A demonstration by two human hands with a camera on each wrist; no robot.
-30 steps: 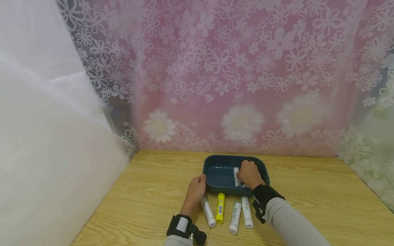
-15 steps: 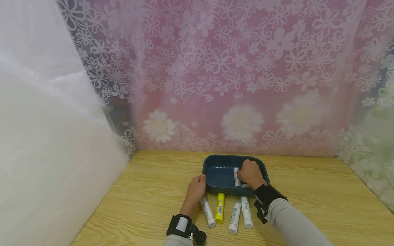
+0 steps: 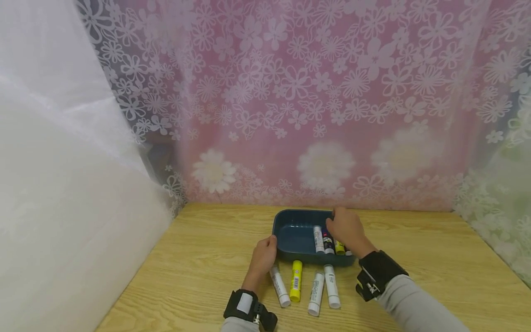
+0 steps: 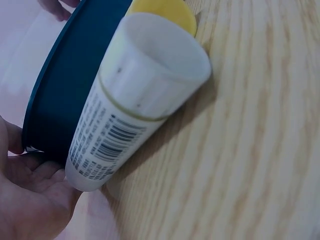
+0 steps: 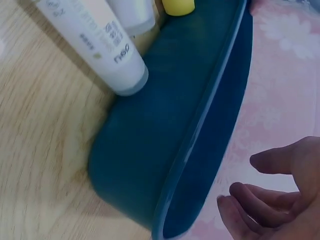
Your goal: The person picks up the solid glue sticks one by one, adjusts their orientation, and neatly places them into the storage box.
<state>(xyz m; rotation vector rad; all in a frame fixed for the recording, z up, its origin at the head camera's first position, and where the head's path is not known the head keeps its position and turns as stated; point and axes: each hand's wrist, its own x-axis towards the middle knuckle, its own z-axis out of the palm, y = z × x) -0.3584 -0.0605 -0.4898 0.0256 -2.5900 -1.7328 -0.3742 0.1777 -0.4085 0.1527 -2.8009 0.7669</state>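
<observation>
A dark blue tray [image 3: 296, 237] stands on the table. My left hand [image 3: 264, 256] grips its left end, thumb at the rim and fingers against the outer wall. Over the tray's right end is my right hand [image 3: 348, 230], its thumb and fingers apart around nothing in the right wrist view. Inside the tray lie a white glue stick [image 3: 318, 239], a dark one with a white end [image 3: 328, 243] and a yellow one [image 3: 339, 248]; another white end is partly hidden by my right hand. A white glue stick [image 4: 117, 112] lies beside my left fingers.
In front of the tray, a yellow glue stick [image 3: 296, 281] and two white glue sticks, one leaning left [image 3: 316, 293] and one near the tray wall [image 3: 332, 287], lie on the wooden table [image 3: 199, 276]. A flowered curtain [image 3: 323, 115] hangs behind the table.
My right hand has let go inside the tray and moved right and up, uncovering the dark and yellow glue sticks. My left hand has kept its grip on the tray.
</observation>
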